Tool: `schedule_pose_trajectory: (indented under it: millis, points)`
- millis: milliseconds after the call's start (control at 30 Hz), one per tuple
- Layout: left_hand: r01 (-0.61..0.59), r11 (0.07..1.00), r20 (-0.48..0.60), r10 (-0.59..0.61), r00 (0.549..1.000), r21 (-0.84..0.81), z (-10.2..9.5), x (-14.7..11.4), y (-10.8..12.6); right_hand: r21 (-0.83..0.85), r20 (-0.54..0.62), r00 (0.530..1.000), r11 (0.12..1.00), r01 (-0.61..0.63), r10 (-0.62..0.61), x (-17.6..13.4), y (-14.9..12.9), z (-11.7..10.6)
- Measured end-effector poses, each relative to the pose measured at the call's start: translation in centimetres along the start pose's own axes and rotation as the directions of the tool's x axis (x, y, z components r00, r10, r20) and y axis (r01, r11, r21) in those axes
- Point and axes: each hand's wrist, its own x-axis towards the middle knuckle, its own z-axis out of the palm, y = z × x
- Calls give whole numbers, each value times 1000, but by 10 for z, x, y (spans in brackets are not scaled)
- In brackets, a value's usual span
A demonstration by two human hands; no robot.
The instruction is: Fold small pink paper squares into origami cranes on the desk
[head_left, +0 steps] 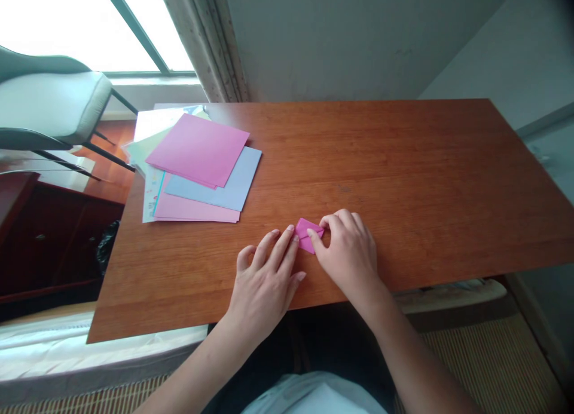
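Bright pink paper [304, 227], perhaps speckled curtain [201, 43]

Bright window [76, 25] beside curtain [201, 40] and grey wall [327, 43]

On a brown wooden table [381, 163], a person's left hand [264, 282] touches the left edge of a small folded pink paper [307, 244]; the right hand [347, 250] holds its right side. Overlapping pink and blue sheets [200, 148] lie farther left, near a chair [49, 103].
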Motion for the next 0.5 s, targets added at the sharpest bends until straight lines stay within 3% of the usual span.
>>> schedule_pose_trajectory:
  millis: [200,333,400,500]
  points:
    - [-13,997,16,14,1000,-82,1,-1,-3,82,49,999,997,-4,0,3,2,-1]
    - [-9,989,-24,6,1000,-149,2,-4,-6,339,66,997,939,-58,37,-2,2,0]
    - [8,974,-106,-32,994,-228,2,-7,-7,453,24,998,889,-68,64,-5,0,-1]
    - [21,894,-223,-134,966,-447,-1,-10,-7,488,-122,991,873,7,60,-10,-3,-7]
